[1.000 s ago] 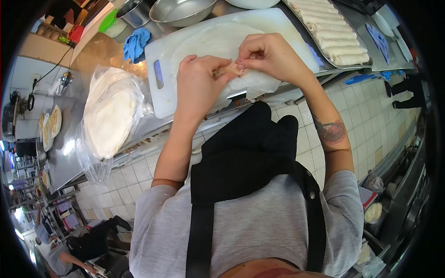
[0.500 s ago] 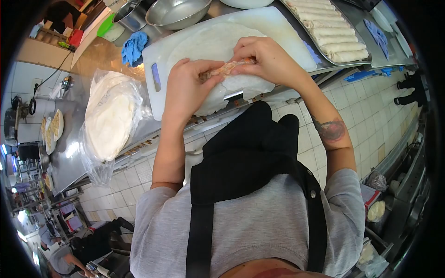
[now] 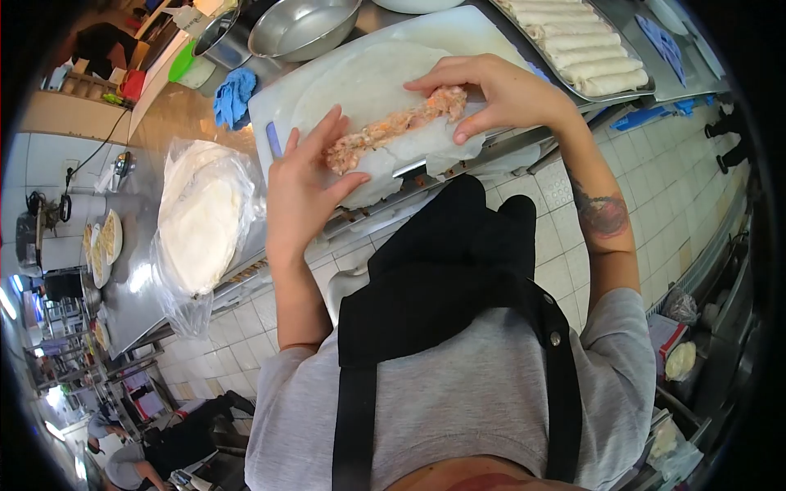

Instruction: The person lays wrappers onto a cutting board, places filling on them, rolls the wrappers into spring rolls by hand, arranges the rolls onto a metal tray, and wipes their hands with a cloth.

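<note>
A log of minced filling (image 3: 397, 129) (flecked with orange) is laid out on a thin pale wrapper sheet (image 3: 352, 78), toward the near side of a white cutting board (image 3: 483, 33). Its left end is framed by the left hand (image 3: 301, 182), thumb and fingers spread apart; its right end is bracketed by the right hand (image 3: 509, 94), likewise parted. Whether the filling is touched cannot be told. White rolls (image 3: 585, 49) are lined up on a metal tray (image 3: 622, 96) to the right; a blue cloth (image 3: 235, 96) is seen left of the board.
</note>
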Motion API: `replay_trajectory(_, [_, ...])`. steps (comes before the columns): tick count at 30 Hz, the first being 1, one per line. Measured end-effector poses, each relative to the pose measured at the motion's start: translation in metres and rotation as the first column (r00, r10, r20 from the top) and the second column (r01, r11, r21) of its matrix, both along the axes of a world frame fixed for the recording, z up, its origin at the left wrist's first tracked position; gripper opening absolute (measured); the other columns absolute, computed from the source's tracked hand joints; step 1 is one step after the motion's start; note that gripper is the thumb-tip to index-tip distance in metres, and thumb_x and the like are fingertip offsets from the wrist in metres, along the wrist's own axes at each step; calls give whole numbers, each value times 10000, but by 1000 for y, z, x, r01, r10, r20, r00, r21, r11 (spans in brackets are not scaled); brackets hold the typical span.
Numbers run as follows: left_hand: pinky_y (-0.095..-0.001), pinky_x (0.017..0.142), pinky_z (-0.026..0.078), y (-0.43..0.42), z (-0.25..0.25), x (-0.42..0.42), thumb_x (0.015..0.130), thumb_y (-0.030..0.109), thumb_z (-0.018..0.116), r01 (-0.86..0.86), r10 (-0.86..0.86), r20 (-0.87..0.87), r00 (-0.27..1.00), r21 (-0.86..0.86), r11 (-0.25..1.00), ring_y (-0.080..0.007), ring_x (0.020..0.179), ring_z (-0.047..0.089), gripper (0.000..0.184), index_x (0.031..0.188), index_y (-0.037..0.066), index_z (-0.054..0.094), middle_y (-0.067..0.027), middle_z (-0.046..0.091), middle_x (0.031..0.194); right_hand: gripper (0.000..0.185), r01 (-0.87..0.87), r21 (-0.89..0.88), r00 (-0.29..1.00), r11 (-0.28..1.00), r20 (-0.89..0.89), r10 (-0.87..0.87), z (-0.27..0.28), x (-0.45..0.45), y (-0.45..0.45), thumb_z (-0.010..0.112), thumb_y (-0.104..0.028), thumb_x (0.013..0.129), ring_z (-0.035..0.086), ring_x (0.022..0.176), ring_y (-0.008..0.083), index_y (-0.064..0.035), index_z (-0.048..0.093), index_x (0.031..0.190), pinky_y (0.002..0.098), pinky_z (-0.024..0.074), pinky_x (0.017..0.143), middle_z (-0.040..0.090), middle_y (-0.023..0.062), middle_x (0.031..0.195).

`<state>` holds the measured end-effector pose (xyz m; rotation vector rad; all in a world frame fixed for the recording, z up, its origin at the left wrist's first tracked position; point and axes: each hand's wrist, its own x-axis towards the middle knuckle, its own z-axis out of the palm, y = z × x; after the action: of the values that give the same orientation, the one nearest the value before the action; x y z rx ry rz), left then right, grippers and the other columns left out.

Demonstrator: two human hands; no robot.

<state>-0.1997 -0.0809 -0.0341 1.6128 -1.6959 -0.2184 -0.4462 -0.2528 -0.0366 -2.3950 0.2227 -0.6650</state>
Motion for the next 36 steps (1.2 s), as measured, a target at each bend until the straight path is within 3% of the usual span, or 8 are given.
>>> replay_trajectory(6, [-484,1130,373,4,-1,18,760,50,788,8,-12,85,996,54,998,-195,901,711,320,1078,54,749,-96,758,960,420,82,-32,983,996,-159,-86,-2,1,-8,825,-156,739,621,886,218,-42,726,1131,321,488,775,658,70,1016])
replay_trajectory(10, [-433,1080,431,7,-6,20,764,32,781,-29,25,70,997,50,998,-200,960,706,287,1049,43,757,-111,752,1029,322,109,-48,991,993,-72,-113,-6,1,-6,805,-171,778,638,843,247,-51,743,1070,328,503,746,688,72,990])
replay_trajectory(16, [-314,926,508,10,5,-7,764,11,780,-52,52,-1,999,-161,986,-202,916,712,240,1002,31,770,-125,747,1050,225,136,-24,990,990,25,-135,0,3,6,784,-76,799,655,876,172,-12,743,1011,275,513,787,703,76,1016])
replay_trajectory(18, [-312,900,513,5,-4,-2,765,20,783,-62,64,12,998,-128,990,-199,906,709,234,998,40,775,-118,752,1021,160,145,135,988,980,29,-150,-3,3,6,767,-42,819,654,873,150,-6,740,973,263,515,784,709,69,1002])
replay_trajectory(21, [-305,857,520,5,-8,-1,769,27,784,-127,133,56,990,-95,987,-193,882,703,225,993,51,781,-107,758,982,91,234,129,970,964,-93,-223,-3,0,5,745,-4,837,653,873,131,6,726,925,250,519,786,711,65,1019])
replay_trajectory(28, [-298,826,524,9,-15,1,751,47,806,-180,177,-68,982,-43,983,-193,858,694,266,1015,49,776,-95,761,964,156,209,110,974,972,61,-216,-1,-9,2,759,-39,818,647,845,131,-15,749,972,257,511,767,713,50,1004])
replay_trajectory(31, [-326,832,484,5,-13,-2,726,118,828,-113,134,95,986,-199,973,-219,818,704,233,948,69,779,-97,758,928,151,227,155,966,961,90,-243,-3,-17,-9,767,-65,808,641,813,131,-25,758,954,267,509,748,712,32,964])
replay_trajectory(36, [-304,860,518,5,-1,0,736,42,818,-125,128,-32,991,68,990,-211,921,682,318,1049,40,765,-135,740,1050,103,267,96,964,959,-49,-263,-4,-16,-7,734,3,811,636,831,123,0,750,912,258,515,780,687,24,967])
